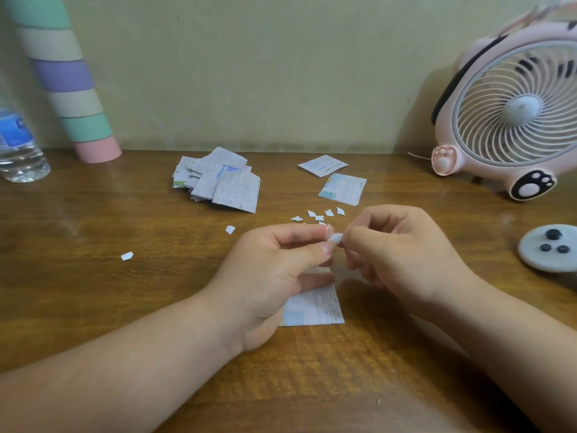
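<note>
We hold the tiny white paper bit [336, 237] just above the printed sheet [315, 307], pinched between both hands. The left hand [271, 270] has thumb and forefinger clamped on one end, and the right hand [396, 254] has its fingers [359, 235] clamped on the other. The bit is so small that a hard pull could tear it, or a slack pinch let it drop among the loose bits [318, 215] beyond the sheet. The pink fan [512, 114], far to the sheet's right, could scatter them across the counter [93, 292] if running; we cannot tell whether it is.
</note>
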A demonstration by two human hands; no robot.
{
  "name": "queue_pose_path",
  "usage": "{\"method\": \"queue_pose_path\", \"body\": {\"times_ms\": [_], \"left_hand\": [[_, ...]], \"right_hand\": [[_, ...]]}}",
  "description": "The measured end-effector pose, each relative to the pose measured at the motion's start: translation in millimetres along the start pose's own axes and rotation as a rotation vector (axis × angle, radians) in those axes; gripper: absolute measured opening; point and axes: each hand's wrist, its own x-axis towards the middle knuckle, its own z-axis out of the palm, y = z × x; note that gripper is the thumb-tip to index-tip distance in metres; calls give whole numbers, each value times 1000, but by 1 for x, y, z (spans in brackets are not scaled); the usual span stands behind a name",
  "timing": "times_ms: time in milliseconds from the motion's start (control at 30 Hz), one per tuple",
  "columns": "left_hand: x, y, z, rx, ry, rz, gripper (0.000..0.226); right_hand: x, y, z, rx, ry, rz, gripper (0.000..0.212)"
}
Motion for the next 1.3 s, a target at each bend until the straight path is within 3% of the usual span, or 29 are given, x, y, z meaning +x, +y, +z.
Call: {"method": "queue_pose_path", "body": {"times_ms": [167, 300, 433, 667, 800, 900, 1000, 1100, 1200, 1300], "left_hand": [[2, 8, 0, -90, 89, -97, 9], [6, 11, 0, -134, 151, -157, 34], [8, 14, -4, -185, 164, -227, 45], [6, 14, -6, -253, 140, -249, 56], [5, 14, -7, -269, 112, -246, 55], [5, 14, -6, -277, 85, -236, 55], [4, 13, -5, -266, 67, -218, 54], [4, 12, -4, -263, 59, -202, 52], [4, 11, -5, -269, 65, -191, 53], [5, 11, -5, -260, 98, -190, 51]], "right_hand": [[3, 0, -5, -46, 64, -56, 25], [13, -3, -6, -265, 73, -121, 21], [28, -8, -1, -416, 3, -193, 14], [64, -12, -2, -1054, -114, -278, 14], [68, -10, 5, -1221, -105, -252, 27], [71, -9, 6, -1234, -127, -227, 12], [67, -7, 5, -1158, -98, -271, 41], [62, -7, 1, -1001, 18, -377, 32], [46, -15, -1, -911, -181, -254, 32], [30, -19, 7, -962, -340, -178, 59]]}}
